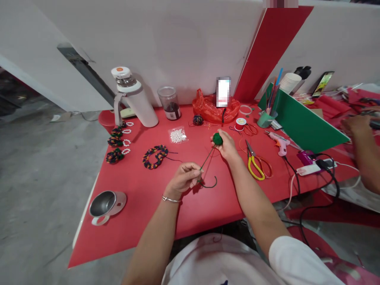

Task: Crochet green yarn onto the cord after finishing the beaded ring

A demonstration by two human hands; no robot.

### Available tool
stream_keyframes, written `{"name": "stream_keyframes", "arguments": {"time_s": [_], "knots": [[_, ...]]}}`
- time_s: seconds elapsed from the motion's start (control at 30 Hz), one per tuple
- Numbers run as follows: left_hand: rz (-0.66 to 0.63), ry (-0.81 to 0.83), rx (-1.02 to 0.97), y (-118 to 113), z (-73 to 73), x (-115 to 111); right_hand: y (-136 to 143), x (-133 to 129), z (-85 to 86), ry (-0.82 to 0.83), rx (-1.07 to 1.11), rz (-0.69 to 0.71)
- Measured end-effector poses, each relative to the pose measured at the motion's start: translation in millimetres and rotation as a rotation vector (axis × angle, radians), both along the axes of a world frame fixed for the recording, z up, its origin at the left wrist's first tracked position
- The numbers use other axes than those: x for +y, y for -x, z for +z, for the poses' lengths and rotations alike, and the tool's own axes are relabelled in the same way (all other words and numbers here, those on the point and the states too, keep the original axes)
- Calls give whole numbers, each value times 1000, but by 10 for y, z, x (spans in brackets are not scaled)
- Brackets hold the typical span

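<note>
Green string point(208, 157) sits pinched in the left grip point(184, 178); toward one o'clock, the right grip point(228, 146) holds the ball point(217, 138). A soft, even pull should stop tangles.

green yarn ball point(217, 138), small, round, wound up, is sitting in right hand point(228, 147), above red counter point(154, 186). green strand point(207, 158) is running straight, slanting from ball down to left hand point(186, 177), which is pinching it. its loose end point(211, 187) is curving into open hook beyond the pinch.
</note>
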State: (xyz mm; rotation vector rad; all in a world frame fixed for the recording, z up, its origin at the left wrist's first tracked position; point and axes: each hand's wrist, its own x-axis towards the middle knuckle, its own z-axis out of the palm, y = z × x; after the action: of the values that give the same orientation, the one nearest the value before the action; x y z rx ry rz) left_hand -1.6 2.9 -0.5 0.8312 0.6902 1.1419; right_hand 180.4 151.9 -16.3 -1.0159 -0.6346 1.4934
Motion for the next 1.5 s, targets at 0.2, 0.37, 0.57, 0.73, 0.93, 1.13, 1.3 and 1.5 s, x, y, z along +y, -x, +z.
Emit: {"name": "stream_keyframes", "arguments": {"time_s": [0.2,0.37,0.57,0.73,0.93,1.13,1.3,1.5], "knots": [[-234,5,148,72,42,-7,9,2,-13,-98,-16,1],[-754,-190,226,165,93,-43,-36,27,-22,-57,-7,-25],[-138,-25,261,-37,85,-30,-41,3,9,-110,26,2],[506,103,161,-149,-26,120,115,-289,194,-373,-186,343],[456,167,-30,-144,-83,197,230,-491,375,-531,-373,492],[405,158,-54,-85,-11,146,180,-354,245,-366,-179,270],[366,63,-288,37,124,95,70,-321,249,-336,-131,314],[524,81,-368,111,146,163,-50,-229,309,-187,117,280]]}}
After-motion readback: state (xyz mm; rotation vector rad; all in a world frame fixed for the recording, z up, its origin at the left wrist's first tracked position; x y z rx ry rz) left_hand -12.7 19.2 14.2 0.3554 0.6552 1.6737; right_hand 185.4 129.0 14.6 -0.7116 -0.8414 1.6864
